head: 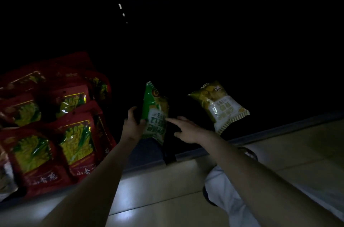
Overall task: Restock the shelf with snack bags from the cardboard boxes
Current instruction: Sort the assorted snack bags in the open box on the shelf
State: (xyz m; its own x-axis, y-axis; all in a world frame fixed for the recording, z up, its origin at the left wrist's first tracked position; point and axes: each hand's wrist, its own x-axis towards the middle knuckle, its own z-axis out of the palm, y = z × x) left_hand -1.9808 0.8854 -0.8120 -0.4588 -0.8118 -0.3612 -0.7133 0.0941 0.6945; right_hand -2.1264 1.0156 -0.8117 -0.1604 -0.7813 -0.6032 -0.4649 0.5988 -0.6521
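Observation:
My left hand grips the left edge of a green snack bag, holding it upright inside a dark bottom shelf. My right hand is open, its straight index finger touching the front of that green bag. A yellow-green snack bag lies tilted on the dark shelf to the right, apart from both hands. No cardboard box is in view.
Several red snack bags with yellow pictures fill the shelf at the left. The grey shelf edge runs diagonally above a glossy tiled floor. My light-trousered knee is at the lower right. The upper shelf area is too dark to read.

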